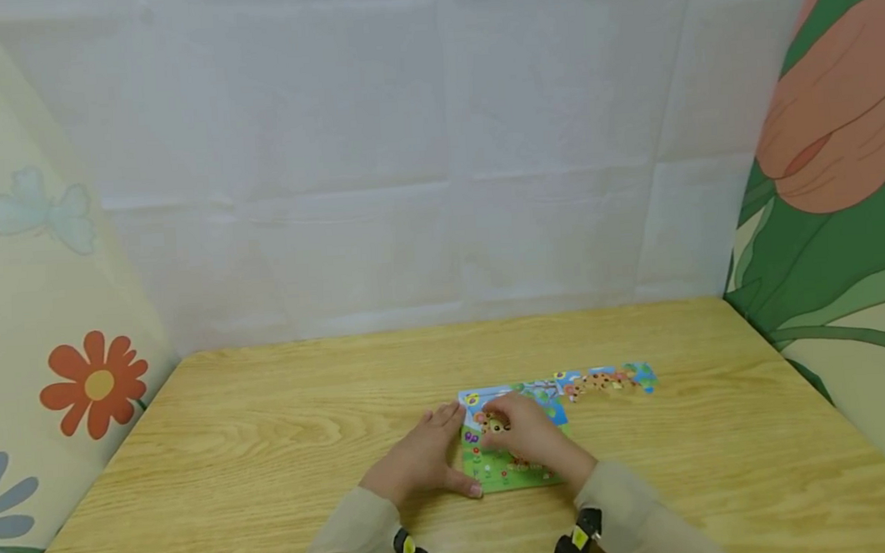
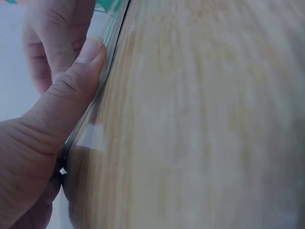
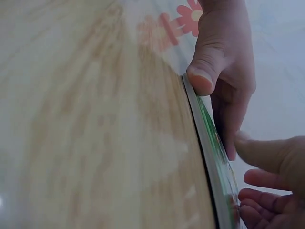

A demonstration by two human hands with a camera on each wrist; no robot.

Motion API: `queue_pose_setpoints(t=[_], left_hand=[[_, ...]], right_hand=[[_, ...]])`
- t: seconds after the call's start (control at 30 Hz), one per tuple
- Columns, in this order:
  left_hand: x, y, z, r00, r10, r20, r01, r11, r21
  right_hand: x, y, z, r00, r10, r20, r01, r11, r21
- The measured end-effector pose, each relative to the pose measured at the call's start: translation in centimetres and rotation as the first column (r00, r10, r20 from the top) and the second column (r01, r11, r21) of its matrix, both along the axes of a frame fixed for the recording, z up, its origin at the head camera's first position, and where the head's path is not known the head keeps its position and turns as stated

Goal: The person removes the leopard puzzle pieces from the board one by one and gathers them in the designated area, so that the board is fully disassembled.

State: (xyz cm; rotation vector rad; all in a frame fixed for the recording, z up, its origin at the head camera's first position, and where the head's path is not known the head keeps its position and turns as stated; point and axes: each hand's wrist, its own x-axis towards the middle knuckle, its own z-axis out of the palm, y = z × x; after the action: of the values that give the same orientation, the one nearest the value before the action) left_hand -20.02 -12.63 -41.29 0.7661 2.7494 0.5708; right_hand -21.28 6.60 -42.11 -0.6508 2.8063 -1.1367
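Note:
A picture board (image 1: 524, 478) with blue sky, green grass and a spotted cartoon animal lies flat on the wooden table. My left hand (image 1: 423, 453) is spread along its left side, the thumb (image 2: 76, 81) pressing the near left corner and the other fingers reaching to the far left corner. Over the middle of the board is my right hand (image 1: 529, 429), thumb and fingers bent and apart. In the right wrist view, the right fingertips (image 3: 245, 210) meet the board's surface and nothing shows between thumb and fingers. The right hand covers part of the picture.
A strip of picture pieces (image 1: 606, 380), showing spotted animal parts, blue and green, lies beyond the board's far right corner. A white cloth (image 1: 406, 161) hangs behind the table (image 1: 271, 452), and flower-printed panels (image 1: 846, 230) stand at both sides.

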Motion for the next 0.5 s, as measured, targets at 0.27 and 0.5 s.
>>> queue_pose_setpoints(t=[0.27, 0.5], left_hand=[[0.0, 0.0, -0.1, 1.0, 0.007, 0.007, -0.008, 1.0, 0.008], [0.0, 0.0, 0.0, 1.0, 0.011, 0.011, -0.011, 1.0, 0.012]], right_hand=[[-0.5, -0.7, 0.4, 0.999, 0.024, -0.023, -0.023, 0.997, 0.067], [-1.5, -0.9, 0.9, 0.998, 0.026, 0.054, -0.031, 0.996, 0.089]])
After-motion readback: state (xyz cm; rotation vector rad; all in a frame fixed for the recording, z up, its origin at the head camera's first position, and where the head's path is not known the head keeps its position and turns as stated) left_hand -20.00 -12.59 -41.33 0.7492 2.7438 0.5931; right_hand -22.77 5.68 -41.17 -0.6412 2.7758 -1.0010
